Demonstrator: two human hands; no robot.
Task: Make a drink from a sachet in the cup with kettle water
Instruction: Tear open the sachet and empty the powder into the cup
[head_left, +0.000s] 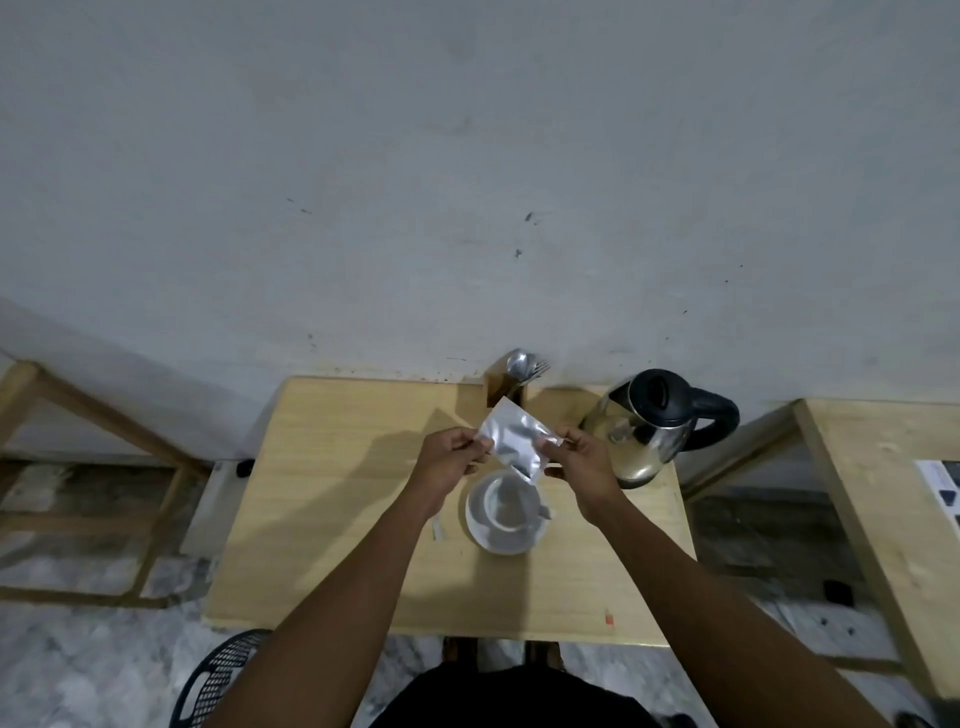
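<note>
Silver sachet (514, 441) between both grips, above cup (506, 506)

Sachet held above the cup

We pinch the silver sachet (514, 440) with left hand (451, 462) and right hand (584, 470) over the white cup (506, 506); the kettle (652, 426) stands at the tabletop's (332, 519) far right corner.

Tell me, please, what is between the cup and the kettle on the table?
In the head view, only the right hand comes between the cup and the kettle, raised above the table and holding the sachet.
</note>
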